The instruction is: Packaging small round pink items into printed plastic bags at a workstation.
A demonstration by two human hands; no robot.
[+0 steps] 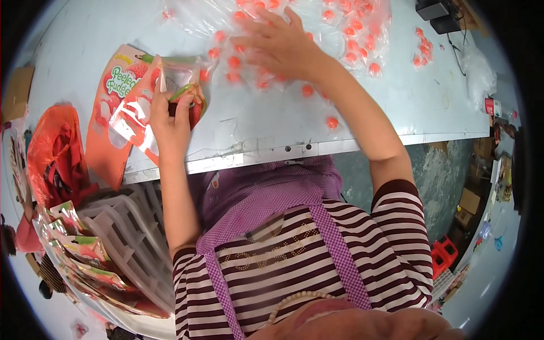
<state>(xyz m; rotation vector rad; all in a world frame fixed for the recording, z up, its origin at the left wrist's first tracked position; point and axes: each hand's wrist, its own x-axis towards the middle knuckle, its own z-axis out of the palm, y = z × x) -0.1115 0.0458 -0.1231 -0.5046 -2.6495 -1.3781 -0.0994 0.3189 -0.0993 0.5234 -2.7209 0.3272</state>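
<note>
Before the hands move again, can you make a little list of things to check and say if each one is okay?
1. Left hand has a firm grip on the small orange printed plastic pouch: ok.
2. Pouch mouth is open: cannot tell.
3. Right hand rests on the small round orange sweets in clear wrappers: ok.
4. Right hand has picked any up: cannot tell, motion blur.
5. Stray sweet near the pale blue table's front edge is safe from rolling off: not ok.
6. White slatted plastic basket of filled pouches within reach: ok.
</note>
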